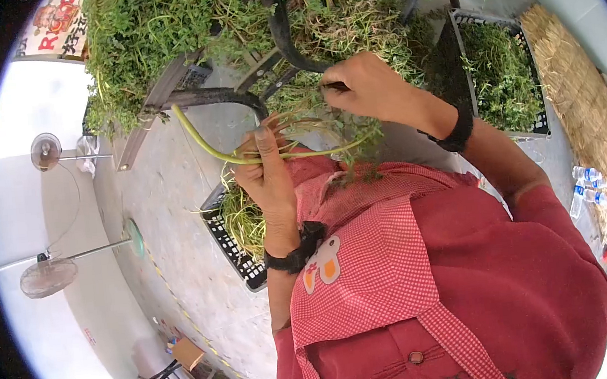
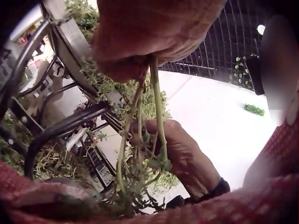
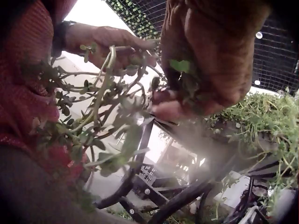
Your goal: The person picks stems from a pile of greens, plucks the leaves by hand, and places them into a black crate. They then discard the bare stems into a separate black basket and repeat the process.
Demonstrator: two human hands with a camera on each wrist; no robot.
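A small bunch of leafy green stems [image 1: 314,150], one of them thick and pale yellow-green, is gripped by my left hand [image 1: 266,170], its thumb laid along the stems. In the left wrist view the stems [image 2: 159,107] hang down from that hand to small fleshy leaves. My right hand [image 1: 374,89] is up to the right of the bunch, fingers curled in. Seen from the right wrist, a green leaf [image 3: 180,66] shows inside its curled fingers, which pinch a sprig; the rest of the sprig is hidden in the hand.
A large heap of the same greens [image 1: 180,48] lies ahead on a stand with black curved bars [image 1: 287,37]. One black crate of greens [image 1: 501,79] stands at right, another crate [image 1: 242,274] with pale stems below my left hand. A straw roll [image 1: 577,105] and water bottles [image 1: 587,188] are far right.
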